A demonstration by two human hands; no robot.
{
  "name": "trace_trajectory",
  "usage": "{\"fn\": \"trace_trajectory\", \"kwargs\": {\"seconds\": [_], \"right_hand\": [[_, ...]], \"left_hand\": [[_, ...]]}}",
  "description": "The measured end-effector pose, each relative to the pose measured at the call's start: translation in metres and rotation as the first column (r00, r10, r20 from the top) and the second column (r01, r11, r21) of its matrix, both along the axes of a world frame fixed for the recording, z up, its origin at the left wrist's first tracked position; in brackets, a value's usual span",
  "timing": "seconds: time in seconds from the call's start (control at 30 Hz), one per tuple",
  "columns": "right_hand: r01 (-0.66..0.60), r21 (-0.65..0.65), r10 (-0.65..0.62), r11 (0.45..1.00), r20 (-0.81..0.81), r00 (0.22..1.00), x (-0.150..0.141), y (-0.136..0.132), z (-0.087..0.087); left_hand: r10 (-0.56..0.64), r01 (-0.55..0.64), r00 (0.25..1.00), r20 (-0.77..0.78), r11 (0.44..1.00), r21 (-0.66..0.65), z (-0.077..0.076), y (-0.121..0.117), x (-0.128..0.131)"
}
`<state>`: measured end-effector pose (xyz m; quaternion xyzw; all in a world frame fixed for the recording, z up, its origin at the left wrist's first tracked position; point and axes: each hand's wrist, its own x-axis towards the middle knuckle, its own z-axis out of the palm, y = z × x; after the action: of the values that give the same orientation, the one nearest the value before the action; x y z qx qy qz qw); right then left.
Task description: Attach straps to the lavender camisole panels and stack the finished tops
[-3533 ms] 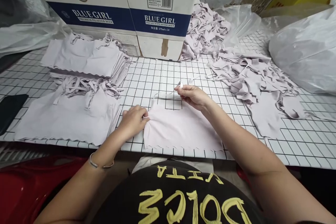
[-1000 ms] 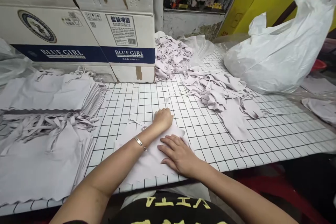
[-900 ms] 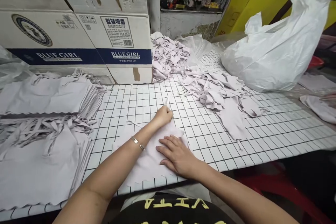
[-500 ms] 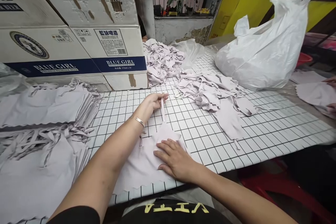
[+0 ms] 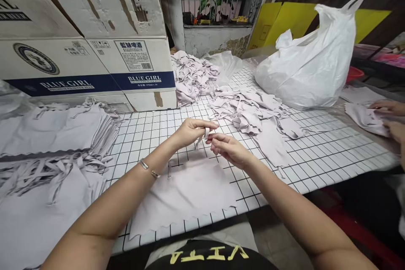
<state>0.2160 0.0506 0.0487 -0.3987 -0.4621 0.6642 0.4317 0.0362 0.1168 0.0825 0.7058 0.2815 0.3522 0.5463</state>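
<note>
Two hands of the person meet above the gridded table (image 5: 316, 152): the left hand (image 5: 190, 131) and the right hand (image 5: 228, 149) both pinch one thin pale strap (image 5: 202, 138) between thumb and fingertips, the other fingers curled in. The strap hangs between the two hands, just off the table, and runs down toward one flat pale lilac fabric piece (image 5: 186, 192) with a scalloped near edge. That piece lies on the table directly below and in front of the hands, reaching to the table's near edge; neither palm rests on it. One metal bangle (image 5: 148, 168) sits on the left wrist.

Two neat stacks of the same flat pieces lie to the left: a far stack (image 5: 57, 128) and a near stack (image 5: 34, 215), with a tangle of their straps between them. Behind them stand two cardboard boxes (image 5: 85, 50) printed BLUE GIRL, side by side. Two loose heaps of crumpled lilac pieces lie beyond the hands: one heap (image 5: 193, 76) beside the boxes and one spread heap (image 5: 253, 112) right of the hands, near but not touching them. One white plastic bag (image 5: 310, 67), full, stands at the far right of the table. At the right edge of the view, a co-worker's two hands (image 5: 390, 118) rest on another lilac piece (image 5: 363, 116).
</note>
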Motion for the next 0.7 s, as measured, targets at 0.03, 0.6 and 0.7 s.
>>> {"fn": "trace_trajectory", "kwargs": {"seconds": [0.03, 0.6, 0.7], "right_hand": [[-0.04, -0.021, 0.039, 0.999, -0.026, 0.999, 0.0, 0.004, 0.005], [0.01, -0.148, 0.02, 0.989, 0.203, 0.979, 0.003, -0.004, -0.029], [-0.03, -0.085, 0.053, 0.996, 0.285, 0.957, -0.002, -0.009, -0.035]], "left_hand": [[-0.008, 0.008, 1.0, -0.022, 1.0, 0.011, 0.0, -0.004, 0.001], [0.28, -0.179, 0.593, -0.755, 0.96, 0.215, -0.08, -0.111, -0.028], [0.255, -0.186, 0.624, -0.739, 0.967, 0.176, -0.079, -0.108, -0.023]]}}
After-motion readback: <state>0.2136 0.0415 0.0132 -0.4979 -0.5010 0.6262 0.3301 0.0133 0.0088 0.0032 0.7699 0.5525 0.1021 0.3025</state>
